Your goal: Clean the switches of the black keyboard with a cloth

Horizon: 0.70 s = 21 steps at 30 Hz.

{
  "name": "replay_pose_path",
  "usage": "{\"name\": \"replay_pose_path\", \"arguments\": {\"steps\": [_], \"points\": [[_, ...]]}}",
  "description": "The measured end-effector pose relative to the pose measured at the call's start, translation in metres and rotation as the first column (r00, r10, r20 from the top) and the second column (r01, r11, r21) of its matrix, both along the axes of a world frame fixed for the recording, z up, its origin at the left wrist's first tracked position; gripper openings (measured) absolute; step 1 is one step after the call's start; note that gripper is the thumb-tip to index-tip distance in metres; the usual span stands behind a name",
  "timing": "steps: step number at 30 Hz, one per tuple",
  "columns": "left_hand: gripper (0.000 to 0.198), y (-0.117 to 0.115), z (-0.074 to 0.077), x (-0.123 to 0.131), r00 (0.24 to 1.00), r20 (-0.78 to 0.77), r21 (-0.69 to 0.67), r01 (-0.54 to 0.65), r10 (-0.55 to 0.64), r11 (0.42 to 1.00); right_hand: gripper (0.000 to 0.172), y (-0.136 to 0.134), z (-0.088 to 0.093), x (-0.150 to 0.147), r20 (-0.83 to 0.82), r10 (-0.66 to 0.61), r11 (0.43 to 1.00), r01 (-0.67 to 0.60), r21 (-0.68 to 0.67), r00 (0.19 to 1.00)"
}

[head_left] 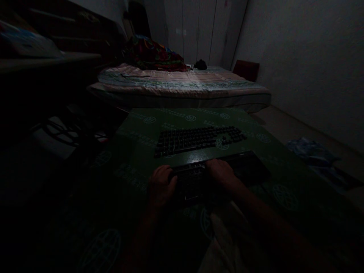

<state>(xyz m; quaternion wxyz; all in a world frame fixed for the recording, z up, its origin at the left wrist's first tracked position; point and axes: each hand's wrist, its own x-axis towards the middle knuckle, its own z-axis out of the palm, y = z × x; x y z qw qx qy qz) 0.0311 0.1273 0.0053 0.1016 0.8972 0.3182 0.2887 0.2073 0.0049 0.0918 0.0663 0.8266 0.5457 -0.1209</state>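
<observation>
A dark keyboard base (250,167) lies on the green table, its surface mostly lost in shadow. My left hand (161,185) grips its left end, with the thumb on the top side. Over the middle of the base, my right hand (220,171) is closed with its knuckles up. Its fingertips, and anything in them, are hidden. A few small parts show near the top edge of the base, between the hands. Just beyond it, many black keycaps (184,139) are laid out in rows in the shape of a keyboard.
The green table top (136,159) carries pale printed globes and lettering. A light cloth (222,242) shows at the near edge, by my body. Behind the table stands a bed (199,85) with a red blanket (156,55). Crumpled fabric (309,149) lies on the floor at right.
</observation>
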Motion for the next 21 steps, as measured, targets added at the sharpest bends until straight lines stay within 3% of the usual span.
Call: {"name": "replay_pose_path", "arguments": {"steps": [9, 21], "points": [[0.02, -0.0002, -0.0013, -0.0003, 1.0, 0.011, -0.005, 0.006, -0.006, 1.0, 0.03, -0.0023, 0.0057, -0.0044, 0.01, -0.021, 0.998, 0.021, -0.06, 1.0], [0.023, -0.0005, 0.0, 0.0004, 1.0, 0.002, -0.002, -0.006, 0.006, 1.0, 0.03, -0.0066, 0.0015, -0.0065, -0.007, 0.083, 0.996, -0.083, 0.014, 0.996]]}}
